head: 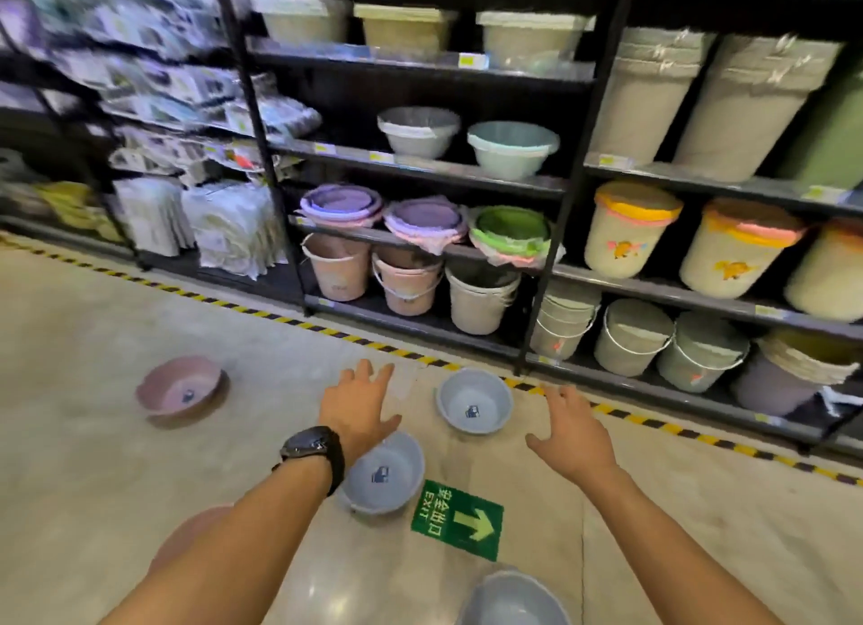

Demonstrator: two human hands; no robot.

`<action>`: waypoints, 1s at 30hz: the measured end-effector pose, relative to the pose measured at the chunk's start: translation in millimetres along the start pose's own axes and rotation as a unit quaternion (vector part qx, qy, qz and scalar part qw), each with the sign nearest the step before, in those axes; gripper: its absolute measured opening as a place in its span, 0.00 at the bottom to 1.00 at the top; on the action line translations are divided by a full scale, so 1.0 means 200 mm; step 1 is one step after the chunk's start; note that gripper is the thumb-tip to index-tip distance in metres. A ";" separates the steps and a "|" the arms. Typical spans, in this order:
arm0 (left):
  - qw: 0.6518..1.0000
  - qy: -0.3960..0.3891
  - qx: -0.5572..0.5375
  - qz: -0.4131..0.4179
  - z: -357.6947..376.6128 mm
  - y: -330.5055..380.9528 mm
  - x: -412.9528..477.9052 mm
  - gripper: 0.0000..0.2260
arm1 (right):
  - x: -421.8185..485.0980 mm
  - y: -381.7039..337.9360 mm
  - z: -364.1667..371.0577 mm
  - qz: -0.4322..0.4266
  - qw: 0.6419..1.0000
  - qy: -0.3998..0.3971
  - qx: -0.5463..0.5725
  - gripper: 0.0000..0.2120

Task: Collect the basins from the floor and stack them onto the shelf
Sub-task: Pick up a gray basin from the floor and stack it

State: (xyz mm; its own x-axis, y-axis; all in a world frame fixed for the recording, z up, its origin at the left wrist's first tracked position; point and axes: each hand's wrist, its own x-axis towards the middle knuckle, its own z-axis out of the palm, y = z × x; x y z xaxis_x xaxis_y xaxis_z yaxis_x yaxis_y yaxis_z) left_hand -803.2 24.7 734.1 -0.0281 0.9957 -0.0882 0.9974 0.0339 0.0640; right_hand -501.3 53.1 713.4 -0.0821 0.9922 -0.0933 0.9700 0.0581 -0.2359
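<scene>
Several plastic basins lie on the floor. A blue basin [475, 400] sits between my hands near the striped line. Another blue basin [384, 475] lies just below my left hand [357, 402], partly covered by my wrist. A pink basin [180, 387] rests far left. A third blue basin [513, 599] shows at the bottom edge, and a pink basin [187, 538] is mostly hidden under my left forearm. My right hand [572, 430] hovers right of the far blue basin. Both hands are spread, holding nothing. The black shelf [420, 169] carries basins in the middle bay.
Buckets [406, 283] fill the lower shelf rows, and tall bins [630, 229] stand at the right. A yellow-black striped line [654, 423] runs along the shelf foot. A green exit sticker [460, 519] is on the floor. Packaged goods [154, 218] hang at the left.
</scene>
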 end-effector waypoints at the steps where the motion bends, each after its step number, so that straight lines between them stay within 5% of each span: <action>1: 1.000 0.010 0.003 -0.014 -0.01 -0.05 -0.06 0.35 | 0.01 -0.03 -0.01 -0.013 1.000 0.000 0.001 0.36; 9: 0.980 0.009 -0.008 -0.200 0.00 -0.58 -0.76 0.33 | -0.07 -0.58 0.17 -0.174 0.983 -0.061 -0.003 0.40; 18: 0.914 0.004 -0.009 -0.407 0.07 -1.18 -1.62 0.34 | -0.45 -1.52 0.44 -0.355 0.925 -0.134 -0.010 0.39; 30: 0.875 -0.068 -0.069 -0.474 0.54 -2.00 -2.21 0.35 | -0.91 -2.56 0.98 -0.438 0.867 -0.216 -0.100 0.39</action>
State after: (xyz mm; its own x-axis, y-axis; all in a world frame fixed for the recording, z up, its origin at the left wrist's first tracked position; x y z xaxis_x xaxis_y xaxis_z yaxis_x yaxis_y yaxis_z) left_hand -1182.0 -438.9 641.0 -0.8205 0.4963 -0.2835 0.5131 0.8582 0.0174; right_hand -1027.7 -178.1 661.2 -0.8433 0.4263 -0.3274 0.5090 0.8290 -0.2316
